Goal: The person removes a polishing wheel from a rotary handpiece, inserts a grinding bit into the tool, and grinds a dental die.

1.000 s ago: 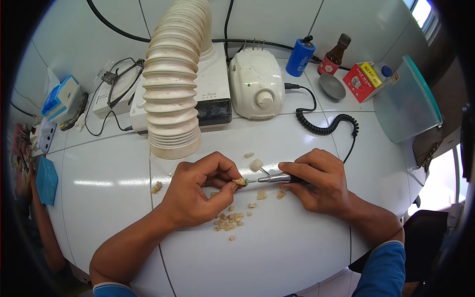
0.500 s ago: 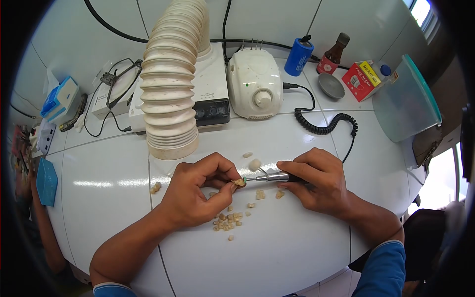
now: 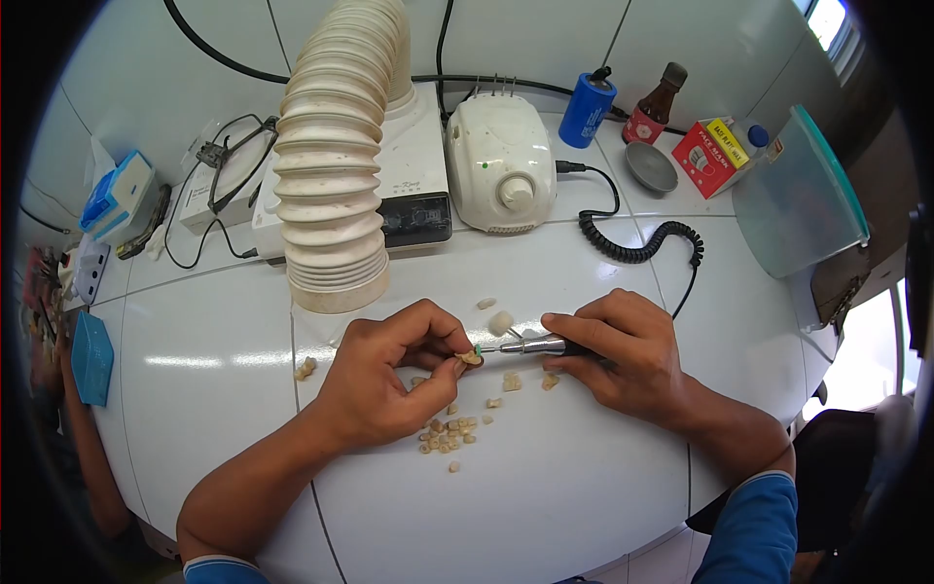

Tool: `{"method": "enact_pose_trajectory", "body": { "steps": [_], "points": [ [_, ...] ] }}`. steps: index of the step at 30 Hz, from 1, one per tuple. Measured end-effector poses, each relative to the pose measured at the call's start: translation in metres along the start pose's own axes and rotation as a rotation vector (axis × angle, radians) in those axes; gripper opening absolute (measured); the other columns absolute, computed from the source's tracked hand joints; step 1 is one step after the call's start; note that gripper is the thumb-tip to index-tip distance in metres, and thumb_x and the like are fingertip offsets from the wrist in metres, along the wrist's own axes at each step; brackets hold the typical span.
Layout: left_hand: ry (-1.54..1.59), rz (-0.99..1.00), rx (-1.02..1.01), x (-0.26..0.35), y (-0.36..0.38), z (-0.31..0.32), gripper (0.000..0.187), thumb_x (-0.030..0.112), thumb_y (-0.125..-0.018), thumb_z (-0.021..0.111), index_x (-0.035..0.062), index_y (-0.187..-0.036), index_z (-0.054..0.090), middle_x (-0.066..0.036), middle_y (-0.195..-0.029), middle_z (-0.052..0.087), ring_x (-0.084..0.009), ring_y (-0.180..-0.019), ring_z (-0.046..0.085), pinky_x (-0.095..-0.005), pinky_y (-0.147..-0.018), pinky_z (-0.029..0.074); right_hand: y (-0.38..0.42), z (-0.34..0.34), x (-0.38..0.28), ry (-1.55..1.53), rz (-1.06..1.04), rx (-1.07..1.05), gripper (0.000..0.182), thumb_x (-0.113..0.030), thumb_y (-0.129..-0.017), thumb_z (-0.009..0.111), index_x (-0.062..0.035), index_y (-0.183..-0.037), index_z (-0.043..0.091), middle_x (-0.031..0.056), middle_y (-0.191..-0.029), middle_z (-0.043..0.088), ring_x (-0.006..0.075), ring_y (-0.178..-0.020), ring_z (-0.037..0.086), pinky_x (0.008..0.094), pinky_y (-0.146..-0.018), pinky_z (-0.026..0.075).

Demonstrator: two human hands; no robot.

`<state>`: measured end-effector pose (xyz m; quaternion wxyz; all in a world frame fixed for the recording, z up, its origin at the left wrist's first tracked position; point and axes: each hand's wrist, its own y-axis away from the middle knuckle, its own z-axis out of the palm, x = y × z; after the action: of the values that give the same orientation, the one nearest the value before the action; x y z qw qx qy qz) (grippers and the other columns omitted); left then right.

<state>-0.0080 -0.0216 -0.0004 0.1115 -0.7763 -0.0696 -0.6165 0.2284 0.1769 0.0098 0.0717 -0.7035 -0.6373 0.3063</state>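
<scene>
My left hand (image 3: 404, 375) pinches a small yellowish tooth-like piece (image 3: 470, 358) between thumb and fingertips. My right hand (image 3: 623, 348) is closed around a rotary handpiece (image 3: 540, 346) with a silver nose and dark body, held nearly level and pointing left. Its green bit (image 3: 479, 351) meets the piece at my left fingertips. Below my left hand, several small cream-coloured pieces (image 3: 449, 435) lie in a loose cluster on the white tabletop (image 3: 545, 487). Larger chunks (image 3: 512, 383) rest under the handpiece, and a pale rounded lump (image 3: 501, 323) sits just behind it.
A ribbed white hose (image 3: 331, 185) hangs over the table ahead of my left hand. Behind stands a white control unit (image 3: 501, 165) with a coiled black cord (image 3: 632, 251). A clear bin (image 3: 798, 204) is at right; a blue tray (image 3: 92, 358) and another person's arm (image 3: 92, 448) are at left.
The handpiece's green bit has shifted very slightly left against the piece. Both hands keep the same grip and nearly the same place.
</scene>
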Motion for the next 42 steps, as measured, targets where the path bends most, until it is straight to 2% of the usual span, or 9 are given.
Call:
{"method": "enact_pose_trajectory", "body": {
  "steps": [5, 8, 16, 19, 29, 31, 35, 40, 42],
  "points": [
    [0.005, 0.001, 0.003, 0.002, 0.0, 0.0, 0.015, -0.001, -0.097, 0.075, -0.003, -0.111, 0.071, -0.012, -0.106, 0.081, -0.0189, -0.101, 0.083, -0.032, -0.098, 0.068, 0.0, -0.001, -0.001, -0.002, 0.002, -0.003, 0.043, -0.015, -0.08, 0.099, -0.0097, -0.121, 0.085, 0.0055, -0.088, 0.072, 0.0233, -0.074, 0.067, 0.038, -0.064, 0.05],
    [-0.021, 0.022, -0.016, 0.005, 0.0, -0.001, 0.013, -0.006, -0.1, 0.067, -0.0042, -0.112, 0.067, -0.014, -0.105, 0.08, -0.0195, -0.105, 0.081, -0.034, -0.097, 0.067, 0.001, -0.001, 0.0, -0.003, 0.008, 0.0, 0.042, -0.013, -0.08, 0.099, -0.0095, -0.12, 0.085, 0.0053, -0.087, 0.072, 0.0233, -0.073, 0.066, 0.0379, -0.063, 0.049],
    [-0.035, 0.04, 0.0, 0.001, 0.001, -0.002, 0.009, -0.005, -0.102, 0.068, -0.0028, -0.11, 0.063, -0.013, -0.106, 0.078, -0.0145, -0.096, 0.076, -0.0323, -0.088, 0.065, 0.001, -0.003, -0.001, -0.013, 0.031, 0.001, 0.04, -0.011, -0.081, 0.097, -0.008, -0.118, 0.084, 0.0058, -0.084, 0.07, 0.0238, -0.071, 0.065, 0.0383, -0.062, 0.049],
    [0.057, -0.008, 0.038, -0.003, 0.002, -0.002, 0.011, 0.001, -0.102, 0.075, -0.0034, -0.108, 0.068, -0.014, -0.109, 0.079, -0.0153, -0.103, 0.077, -0.0318, -0.096, 0.064, 0.002, -0.001, 0.001, -0.042, 0.05, 0.021, 0.038, -0.011, -0.082, 0.097, -0.0072, -0.118, 0.084, 0.006, -0.083, 0.07, 0.0239, -0.071, 0.065, 0.0385, -0.062, 0.049],
    [0.123, -0.018, 0.04, -0.005, 0.002, -0.003, 0.01, 0.001, -0.104, 0.076, -0.0016, -0.108, 0.067, -0.013, -0.116, 0.078, -0.0137, -0.106, 0.076, -0.031, -0.095, 0.064, 0.002, -0.003, 0.0, -0.075, 0.071, 0.054, 0.036, -0.012, -0.084, 0.096, -0.0054, -0.117, 0.085, 0.0069, -0.082, 0.07, 0.0248, -0.069, 0.065, 0.039, -0.062, 0.05],
    [0.079, 0.032, 0.029, -0.006, 0.003, -0.002, 0.009, -0.001, -0.104, 0.076, -0.0019, -0.107, 0.067, -0.014, -0.118, 0.078, -0.0139, -0.106, 0.076, -0.0305, -0.095, 0.065, 0.003, -0.005, 0.0, -0.065, 0.097, -0.009, 0.042, -0.009, -0.082, 0.099, -0.0033, -0.121, 0.085, 0.0106, -0.09, 0.077, 0.023, -0.076, 0.07, 0.0358, -0.065, 0.054],
    [0.065, 0.045, 0.026, -0.007, 0.001, -0.001, 0.012, 0.0, -0.103, 0.079, -0.0019, -0.105, 0.068, -0.015, -0.117, 0.079, -0.0146, -0.106, 0.077, -0.0306, -0.095, 0.065, 0.004, -0.005, 0.001, -0.061, 0.095, -0.008, 0.042, -0.009, -0.082, 0.098, -0.0032, -0.121, 0.085, 0.0109, -0.09, 0.077, 0.0231, -0.076, 0.071, 0.036, -0.066, 0.054],
    [-0.006, -0.016, 0.093, 0.0, -0.001, 0.005, 0.025, 0.0, -0.1, 0.082, -0.0036, -0.124, 0.076, -0.012, -0.113, 0.081, -0.013, -0.101, 0.078, -0.0297, -0.091, 0.066, 0.004, -0.004, 0.001, -0.046, 0.088, -0.014, 0.042, -0.009, -0.081, 0.099, -0.0035, -0.12, 0.085, 0.0104, -0.09, 0.077, 0.0227, -0.076, 0.071, 0.0357, -0.065, 0.054],
    [-0.045, -0.005, 0.07, -0.004, 0.001, 0.003, 0.025, 0.001, -0.101, 0.082, -0.0034, -0.126, 0.078, -0.012, -0.112, 0.082, -0.0123, -0.099, 0.078, -0.0292, -0.09, 0.066, 0.004, -0.002, -0.001, -0.04, 0.072, 0.006, 0.039, -0.011, -0.081, 0.098, -0.0055, -0.118, 0.085, 0.0087, -0.086, 0.073, 0.0241, -0.073, 0.068, 0.0376, -0.064, 0.052]
  ]
}}
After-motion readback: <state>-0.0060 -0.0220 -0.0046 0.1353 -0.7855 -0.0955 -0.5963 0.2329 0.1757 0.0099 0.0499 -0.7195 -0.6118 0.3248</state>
